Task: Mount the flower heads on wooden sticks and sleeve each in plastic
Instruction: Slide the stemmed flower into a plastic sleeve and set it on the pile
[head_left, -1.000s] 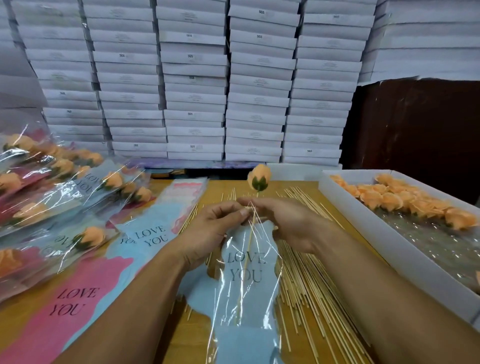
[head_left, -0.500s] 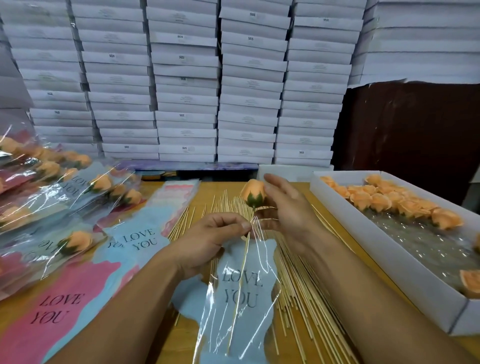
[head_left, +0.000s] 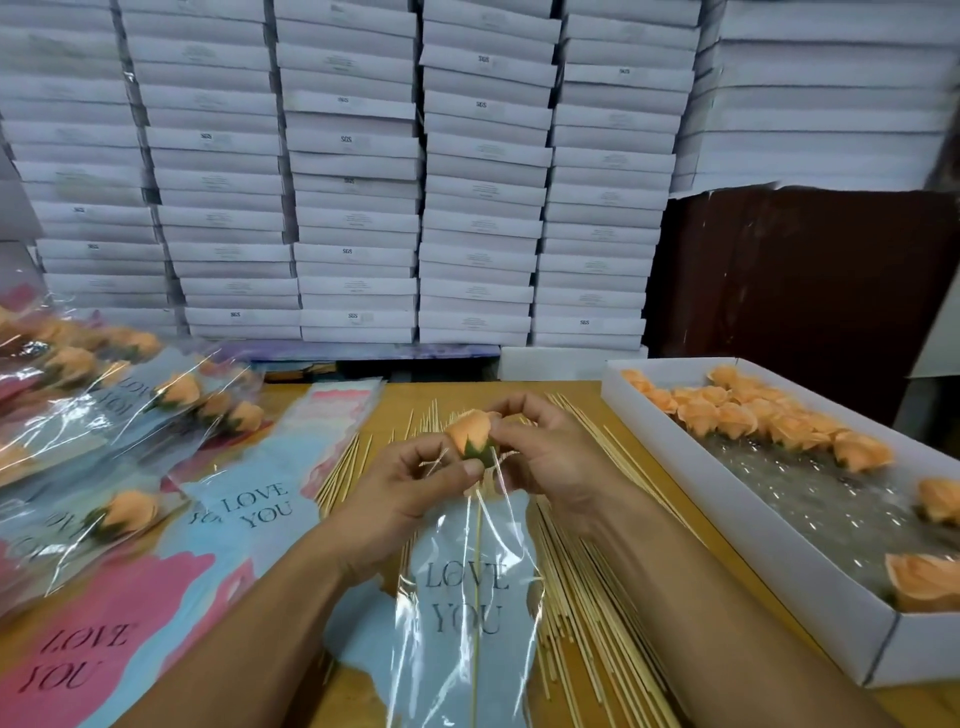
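An orange flower head (head_left: 470, 434) with a green base sits on a wooden stick (head_left: 477, 597) that runs down inside a clear plastic sleeve (head_left: 467, 613) printed "LOVE YOU". My left hand (head_left: 410, 488) pinches the sleeve's top edge just below the flower. My right hand (head_left: 545, 452) holds the flower head from the right with curled fingers. The flower sits at the sleeve's mouth. Loose wooden sticks (head_left: 587, 597) lie spread on the table under my hands.
A white box (head_left: 753, 525) at the right holds several orange flower heads (head_left: 748, 415). Flat "LOVE YOU" sleeves (head_left: 249, 514) lie at the left, with sleeved flowers (head_left: 124, 415) piled beyond them. Stacked white boxes (head_left: 358, 171) form a wall behind the wooden table (head_left: 410, 395).
The stick has slid down into the sleeve, lowering the flower head to the sleeve's mouth. My right hand moved from the stick up onto the flower head.
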